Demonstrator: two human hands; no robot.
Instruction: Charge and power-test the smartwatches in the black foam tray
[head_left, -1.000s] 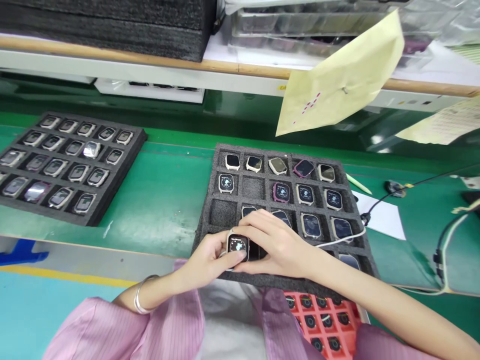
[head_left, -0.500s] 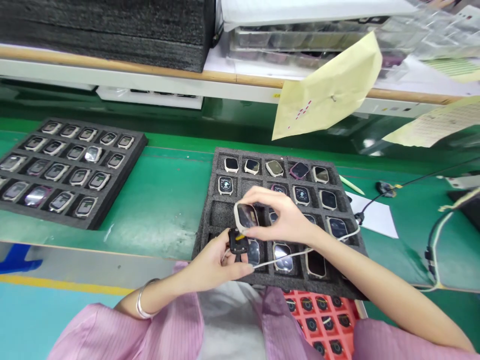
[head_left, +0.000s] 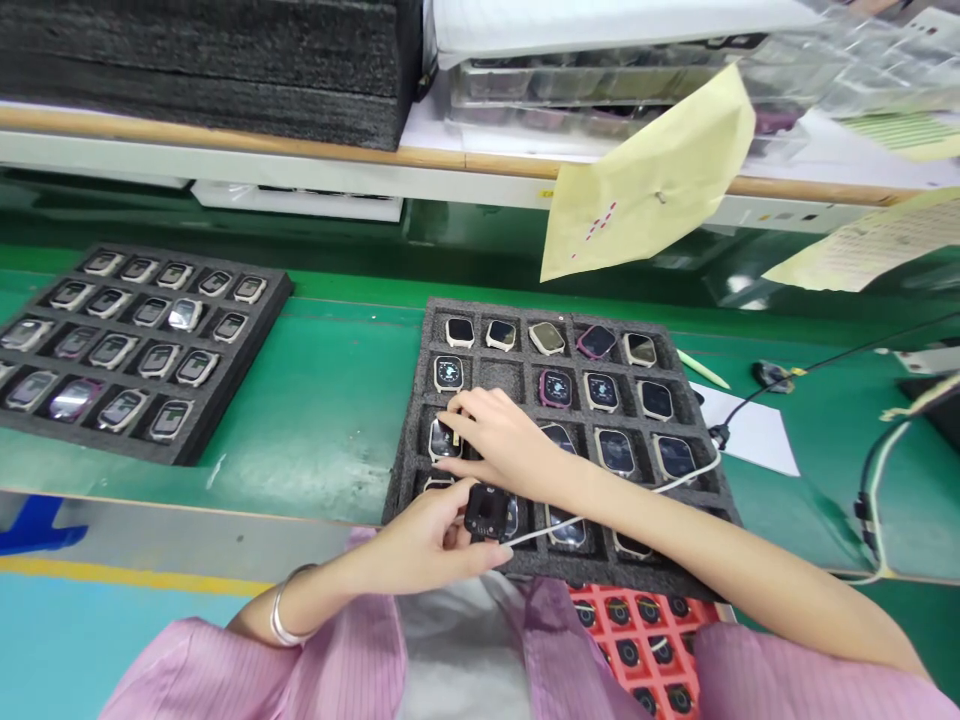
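My left hand (head_left: 442,535) grips a black square module (head_left: 486,512) with a white cable (head_left: 540,532) running off to the right, near the front of the dark foam tray (head_left: 409,440). With its fingertips and thumb, my right hand (head_left: 502,440) holds the edge of a pale-framed smartwatch (head_left: 444,438), which is down in a pocket at the tray's left side. Other smartwatches lie in the pockets around it, among them a purple one (head_left: 555,388) and a lit one (head_left: 448,373). My right forearm covers part of the front rows.
Another foam tray (head_left: 255,350) of smartwatches is on the green bench at left. Below the bench edge sits a red tray (head_left: 634,605) of round dark parts. A yellow paper (head_left: 649,185) hangs from the shelf. A black cable (head_left: 772,385) crosses at right.
My right hand has carried the smartwatch left, away from the black module and into the tray pocket. My left hand, still holding the module, has shifted slightly down and right.
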